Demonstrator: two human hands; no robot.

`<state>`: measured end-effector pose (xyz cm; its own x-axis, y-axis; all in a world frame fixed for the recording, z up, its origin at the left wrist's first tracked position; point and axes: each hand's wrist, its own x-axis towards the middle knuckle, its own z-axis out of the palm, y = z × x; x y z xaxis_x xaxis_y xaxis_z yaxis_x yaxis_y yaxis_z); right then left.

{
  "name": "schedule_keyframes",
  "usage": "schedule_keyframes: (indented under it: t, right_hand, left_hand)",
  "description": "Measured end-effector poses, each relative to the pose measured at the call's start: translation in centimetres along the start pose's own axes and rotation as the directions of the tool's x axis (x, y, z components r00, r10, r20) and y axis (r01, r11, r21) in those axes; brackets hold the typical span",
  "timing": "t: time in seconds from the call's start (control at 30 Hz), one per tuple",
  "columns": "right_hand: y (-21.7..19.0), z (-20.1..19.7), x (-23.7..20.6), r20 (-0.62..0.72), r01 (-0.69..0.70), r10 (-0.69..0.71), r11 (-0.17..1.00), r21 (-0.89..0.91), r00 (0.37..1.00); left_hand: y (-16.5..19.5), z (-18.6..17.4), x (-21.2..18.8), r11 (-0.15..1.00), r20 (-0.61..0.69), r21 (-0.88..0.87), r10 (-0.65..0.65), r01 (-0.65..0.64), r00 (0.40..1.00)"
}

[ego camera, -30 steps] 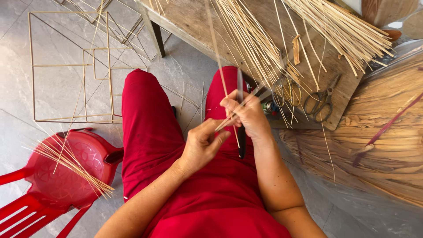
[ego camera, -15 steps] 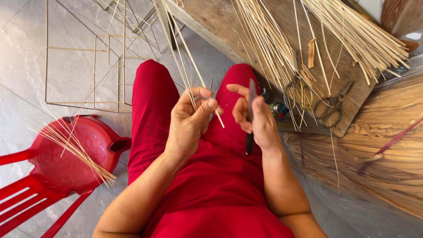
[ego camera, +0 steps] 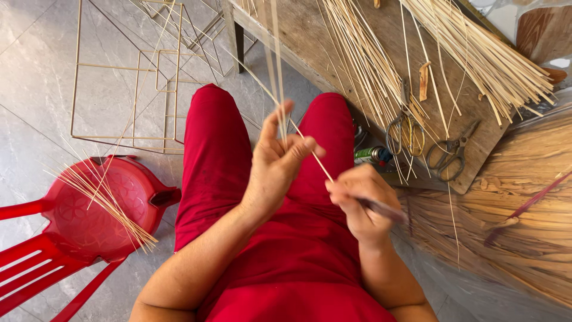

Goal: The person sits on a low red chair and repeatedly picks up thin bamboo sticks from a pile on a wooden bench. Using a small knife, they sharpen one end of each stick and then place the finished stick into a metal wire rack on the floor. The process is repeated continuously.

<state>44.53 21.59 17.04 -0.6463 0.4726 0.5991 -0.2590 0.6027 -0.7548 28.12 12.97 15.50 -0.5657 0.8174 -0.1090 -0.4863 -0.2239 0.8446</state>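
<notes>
My left hand (ego camera: 275, 166) is raised over my lap and pinches a few thin pale bamboo strips (ego camera: 275, 71) that run up and away from me. My right hand (ego camera: 358, 203) is closed on a small dark-handled knife (ego camera: 384, 210) and also touches the lower end of one strip, which crosses from the left hand's fingers. Both hands are above my red trousers (ego camera: 208, 167).
A low wooden bench (ego camera: 333, 56) ahead carries bundles of bamboo strips (ego camera: 476, 53) and two pairs of scissors (ego camera: 453, 156). A red plastic chair (ego camera: 89, 209) at left holds more strips. Wire box frames (ego camera: 128, 77) lie on the tiled floor. A heap of shavings (ego camera: 524, 226) is at right.
The right hand has dropped lower and closed around the knife, drawing along a strip. The left hand has opened slightly, its fingers spread around the strips.
</notes>
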Motion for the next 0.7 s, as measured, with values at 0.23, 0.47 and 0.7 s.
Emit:
schedule_keyframes:
  t: [0.23, 0.47, 0.7]
  right_hand:
    - [-0.3, -7.9, -3.4, -0.262, 0.189, -0.076, 0.879, 0.437, 0.962]
    - [1.5, -18.2, -6.9, -0.522, 0.189, 0.093, 0.866, 0.462, 0.848]
    - [0.6, -19.0, -5.4, -0.728, -0.018, 0.133, 0.986, 0.163, 0.673]
  left_hand:
    - [3.3, -3.8, 5.1, 0.974, -0.152, -0.063, 0.207, -0.219, 0.966]
    - [2.0, -6.1, 6.4, 0.973, -0.191, -0.034, 0.219, -0.229, 0.957]
    - [1.1, -8.4, 6.4, 0.781, -0.251, 0.6, 0.39, -0.174, 0.886]
